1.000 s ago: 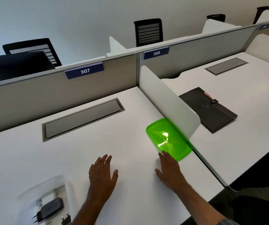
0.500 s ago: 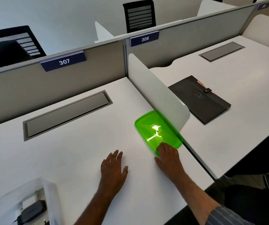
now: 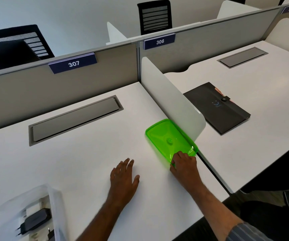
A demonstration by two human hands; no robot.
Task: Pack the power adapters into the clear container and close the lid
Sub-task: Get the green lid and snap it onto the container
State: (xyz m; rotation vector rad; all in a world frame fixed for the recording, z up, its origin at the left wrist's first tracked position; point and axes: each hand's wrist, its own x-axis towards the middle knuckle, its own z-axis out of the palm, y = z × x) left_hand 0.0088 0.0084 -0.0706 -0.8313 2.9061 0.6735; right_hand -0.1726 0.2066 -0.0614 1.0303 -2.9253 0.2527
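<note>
A translucent green lid [image 3: 168, 138] lies flat on the white desk, against the white side divider. My right hand [image 3: 184, 164] rests on the lid's near edge, with its fingers curled over the rim. My left hand [image 3: 123, 177] lies flat on the desk to the left, fingers spread, holding nothing. At the bottom left stands the clear container [image 3: 53, 204], open on top. Inside it lie a dark power adapter [image 3: 35, 219] and white adapters [image 3: 30, 208].
A grey cable hatch [image 3: 74, 119] is set into the desk ahead. The white divider [image 3: 171, 100] separates this desk from the one on the right, where a black folder [image 3: 217, 106] lies. Grey partitions labelled 307 and 306 stand behind. The desk's front edge runs just below my forearms.
My right hand has slid forward from the desk onto the green lid's near edge and curled its fingers over it. The left hand has stayed flat. The view has shifted.
</note>
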